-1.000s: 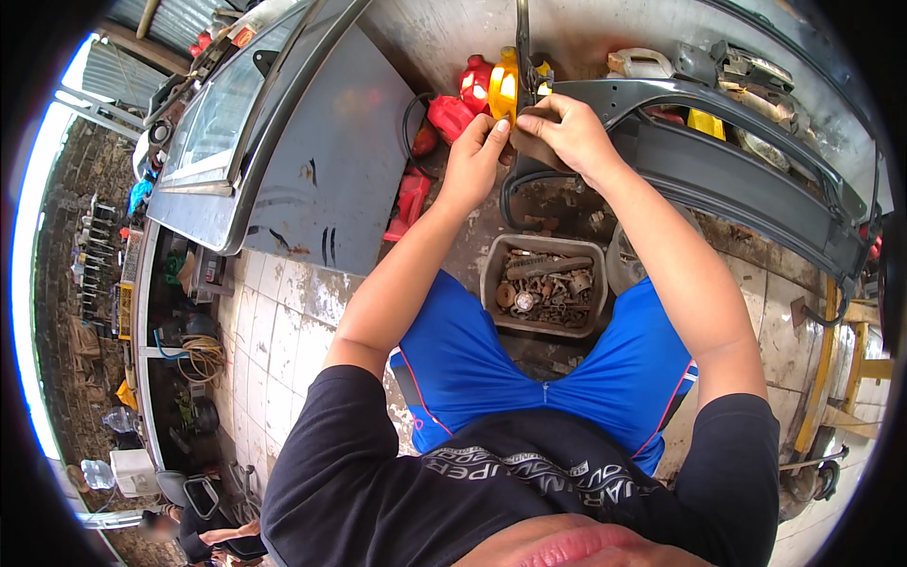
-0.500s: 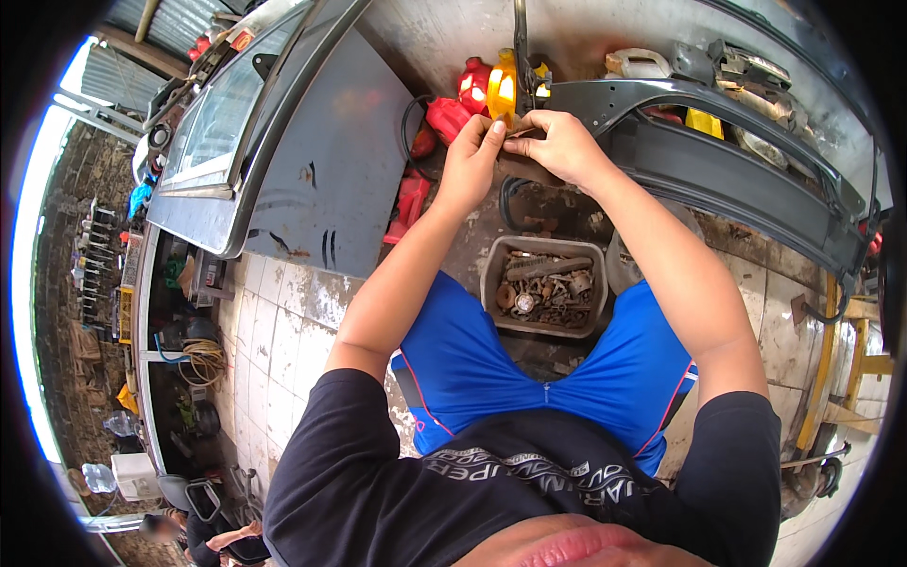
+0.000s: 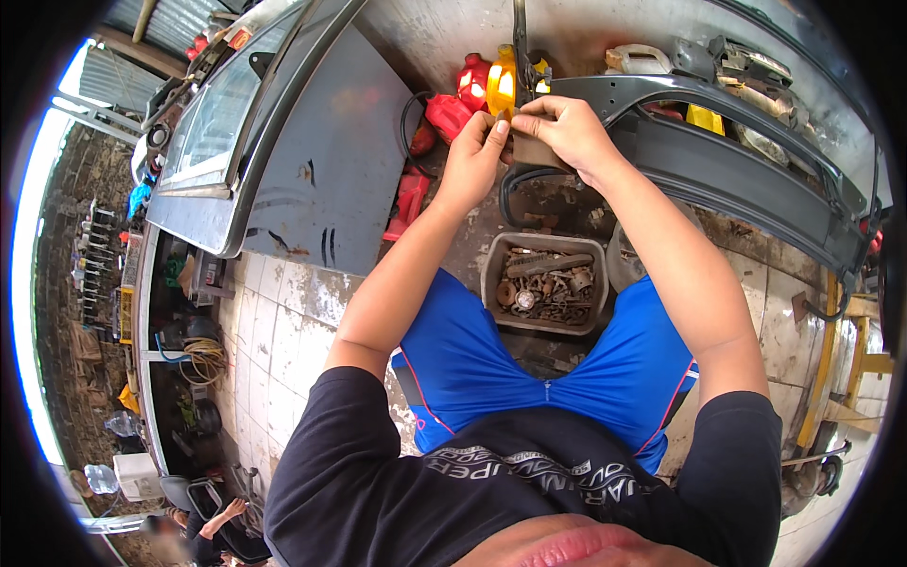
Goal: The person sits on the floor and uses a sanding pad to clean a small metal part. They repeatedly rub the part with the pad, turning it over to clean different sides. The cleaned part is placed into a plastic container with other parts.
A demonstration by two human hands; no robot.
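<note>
Ahead of me, beyond my knees, both hands are raised close together. Thumb and fingers of my left hand (image 3: 480, 144) are closed at the edge of a small brown flat piece (image 3: 537, 154), whose material I cannot make out. My right hand (image 3: 570, 140) pinches its upper edge, and the piece hangs below the fingers. Between my knees stands a grey plastic bin (image 3: 540, 327) holding rusty bolts and metal parts (image 3: 546, 283). It is apart from both hands.
A grey vehicle door (image 3: 326, 161) leans at left. Red jugs (image 3: 447, 115) and a yellow bottle (image 3: 501, 83) stand by the wall. At right lies a dark body panel (image 3: 727, 161) near a wooden frame (image 3: 820, 369). Another person (image 3: 203, 539) is at the lower left.
My right hand has lifted slightly and turned, so more of the brown piece's flat face shows. My left hand has hardly moved. The other person's arm has risen.
</note>
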